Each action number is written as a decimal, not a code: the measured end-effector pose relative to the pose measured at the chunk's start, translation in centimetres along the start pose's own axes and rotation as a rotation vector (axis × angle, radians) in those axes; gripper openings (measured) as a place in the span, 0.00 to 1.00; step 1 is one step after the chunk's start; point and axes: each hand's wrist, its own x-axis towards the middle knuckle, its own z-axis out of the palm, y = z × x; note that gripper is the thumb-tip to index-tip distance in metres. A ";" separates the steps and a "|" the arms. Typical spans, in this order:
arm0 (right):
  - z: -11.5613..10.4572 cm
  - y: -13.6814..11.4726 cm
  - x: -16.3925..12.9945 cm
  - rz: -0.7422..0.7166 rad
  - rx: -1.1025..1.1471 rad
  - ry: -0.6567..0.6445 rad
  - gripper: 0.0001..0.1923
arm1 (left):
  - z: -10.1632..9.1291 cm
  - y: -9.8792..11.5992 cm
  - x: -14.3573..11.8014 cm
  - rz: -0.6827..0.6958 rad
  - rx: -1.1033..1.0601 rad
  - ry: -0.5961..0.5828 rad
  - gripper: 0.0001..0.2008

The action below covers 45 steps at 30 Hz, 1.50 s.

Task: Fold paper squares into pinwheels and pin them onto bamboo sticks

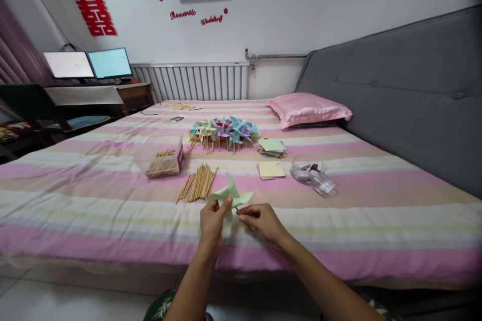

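A pale green paper pinwheel (232, 191) is held above the near part of the bed, its blades folded out. My left hand (213, 220) pinches it at the centre, thumb on top. My right hand (263, 220) is closed on a thin wooden stick (238, 210), whose upper end meets the pinwheel near my left thumb. Whether the two are joined cannot be seen. Just beyond my left hand lies a bundle of wooden sticks (202, 182). Farther back is a cluster of finished pinwheels (226, 131) in blue, purple and green.
A clear box (164, 164) of sticks lies left of the bundle. Two stacks of coloured paper squares, one nearer (271, 170) and one farther (272, 146), sit right of centre beside a clear plastic bag (313, 175). A pink pillow (309, 109) rests by the grey headboard (399, 80).
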 end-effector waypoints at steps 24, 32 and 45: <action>1.1 0.2 0.0 -0.022 0.040 0.008 0.14 | -0.3 0.5 0.1 0.000 -0.100 0.006 0.15; 1.2 0.6 -0.6 0.017 -0.084 -0.049 0.11 | -1.7 1.0 0.8 0.060 -0.061 0.072 0.14; 3.2 -0.2 1.9 -0.036 -0.094 0.191 0.10 | -4.5 2.7 1.2 0.032 0.018 0.132 0.23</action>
